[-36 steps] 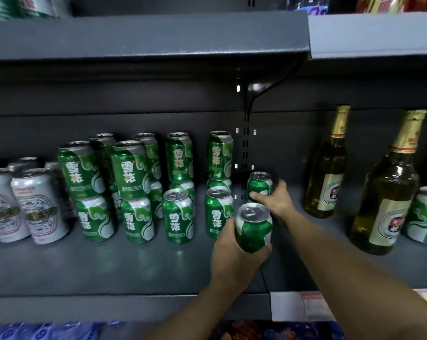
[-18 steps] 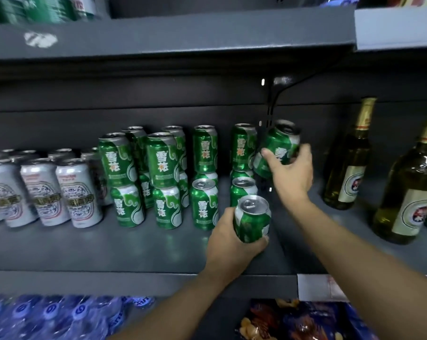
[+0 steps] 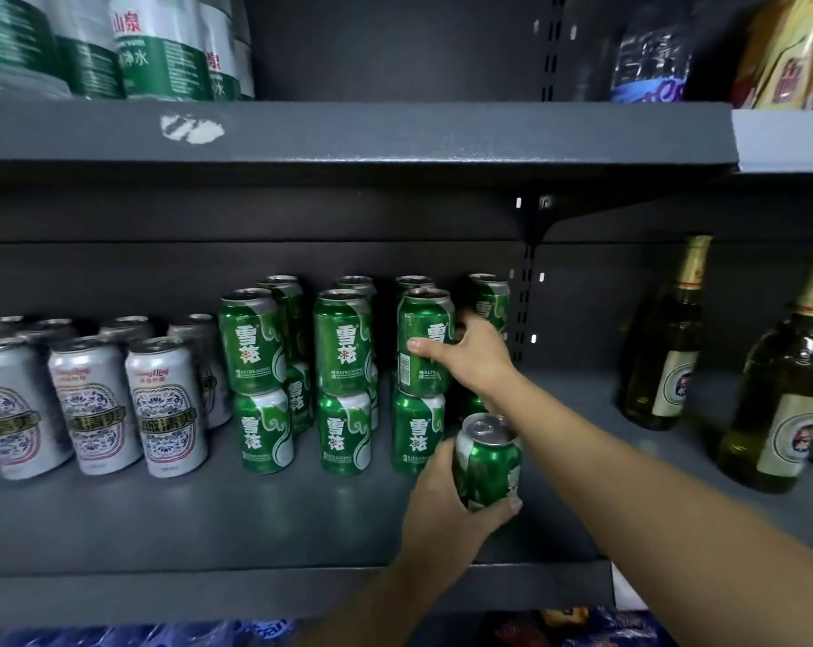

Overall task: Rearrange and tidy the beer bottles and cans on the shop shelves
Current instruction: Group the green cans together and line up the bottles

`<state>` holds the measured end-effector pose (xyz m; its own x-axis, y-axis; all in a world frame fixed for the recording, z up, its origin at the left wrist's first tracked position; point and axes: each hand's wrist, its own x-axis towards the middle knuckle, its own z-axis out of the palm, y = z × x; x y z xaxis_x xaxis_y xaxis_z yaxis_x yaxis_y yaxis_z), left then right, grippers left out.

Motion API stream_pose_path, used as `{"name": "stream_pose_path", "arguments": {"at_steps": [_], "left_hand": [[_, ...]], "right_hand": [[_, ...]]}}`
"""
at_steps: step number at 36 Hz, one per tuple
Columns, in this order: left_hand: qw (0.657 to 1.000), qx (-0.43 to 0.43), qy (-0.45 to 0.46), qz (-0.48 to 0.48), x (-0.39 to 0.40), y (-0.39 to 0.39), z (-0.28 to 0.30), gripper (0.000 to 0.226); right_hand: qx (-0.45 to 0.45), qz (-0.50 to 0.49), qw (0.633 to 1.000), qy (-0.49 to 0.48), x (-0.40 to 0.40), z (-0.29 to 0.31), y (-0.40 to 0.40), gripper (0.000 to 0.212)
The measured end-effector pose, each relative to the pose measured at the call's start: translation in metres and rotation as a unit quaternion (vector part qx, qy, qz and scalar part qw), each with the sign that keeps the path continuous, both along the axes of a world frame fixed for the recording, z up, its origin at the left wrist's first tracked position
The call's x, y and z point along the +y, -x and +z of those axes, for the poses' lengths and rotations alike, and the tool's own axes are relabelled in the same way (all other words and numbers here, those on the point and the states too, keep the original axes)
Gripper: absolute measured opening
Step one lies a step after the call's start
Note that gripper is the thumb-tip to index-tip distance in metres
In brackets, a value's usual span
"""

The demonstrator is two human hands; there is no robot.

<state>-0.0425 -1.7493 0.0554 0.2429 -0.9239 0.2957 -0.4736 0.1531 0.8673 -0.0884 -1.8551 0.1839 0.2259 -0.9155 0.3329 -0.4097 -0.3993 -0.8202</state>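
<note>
Now the upper green can (image 3: 425, 340), pinched by the right hand's (image 3: 472, 357) fingers, sits atop the front stack on the shelf (image 3: 162, 520); square it on the lower can's rim before releasing, while the left hand (image 3: 442, 511) grips the spare can (image 3: 486, 459) near the front edge

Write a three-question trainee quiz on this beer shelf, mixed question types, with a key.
1. True or false: the right hand grips a green can that sits on top of another green can.
2. What does the left hand hold? A) a glass bottle B) a green can C) a silver can
3. Fill in: the silver cans stand to the ____ of the green stacks, as the camera sees them.

Key
1. True.
2. B: it holds a green can at the front of the shelf; the glass bottles stand untouched.
3. Left.
</note>
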Motion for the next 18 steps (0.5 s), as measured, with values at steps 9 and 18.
{"name": "stream_pose_path", "arguments": {"at_steps": [9, 18], "left_hand": [[0.976, 0.021, 0.121, 0.178, 0.0, -0.015, 0.031, 0.068], [0.982, 0.096, 0.023, 0.159, -0.045, -0.031, 0.045, 0.083]], "right_hand": [[0.002, 0.07, 0.996, -0.05, -0.005, 0.007, 0.004, 0.071], [-0.016, 0.094, 0.994, -0.056, -0.002, 0.002, 0.004, 0.068]]}}
